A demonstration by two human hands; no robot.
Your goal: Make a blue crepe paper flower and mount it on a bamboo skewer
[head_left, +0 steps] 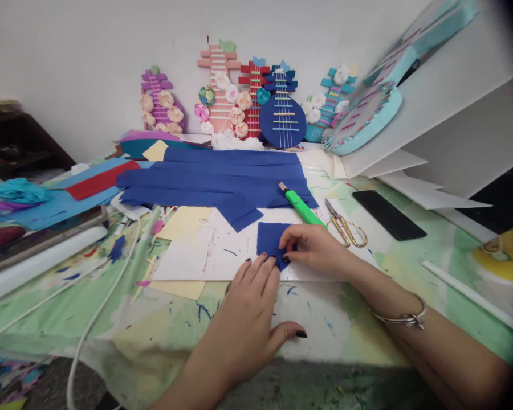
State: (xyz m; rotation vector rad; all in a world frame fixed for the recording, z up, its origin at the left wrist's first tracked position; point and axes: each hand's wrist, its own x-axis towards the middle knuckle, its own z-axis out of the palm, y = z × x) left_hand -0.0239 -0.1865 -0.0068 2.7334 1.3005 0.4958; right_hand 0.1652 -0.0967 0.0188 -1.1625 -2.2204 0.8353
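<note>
Single head-worn view, forward and down over the near hands (256, 285).

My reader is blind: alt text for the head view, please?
A left hand and right hand touch a small blue square sheet on white board. Nearby: green cutter, gold-handled scissors, black phone; colourful lute-shaped crafts stand behind.

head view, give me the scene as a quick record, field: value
left hand: flat, fingertips at the lower edge of the small blue piece
right hand: fingers bent at the right side of the same piece
small blue piece: on the white sheet
blue strips: side by side, beyond the hands
green cutter: blade end over the strips
scissors: gold handles, right of the cutter
black phone: right of the scissors
back: instrument-shaped crafts by the wall
</note>
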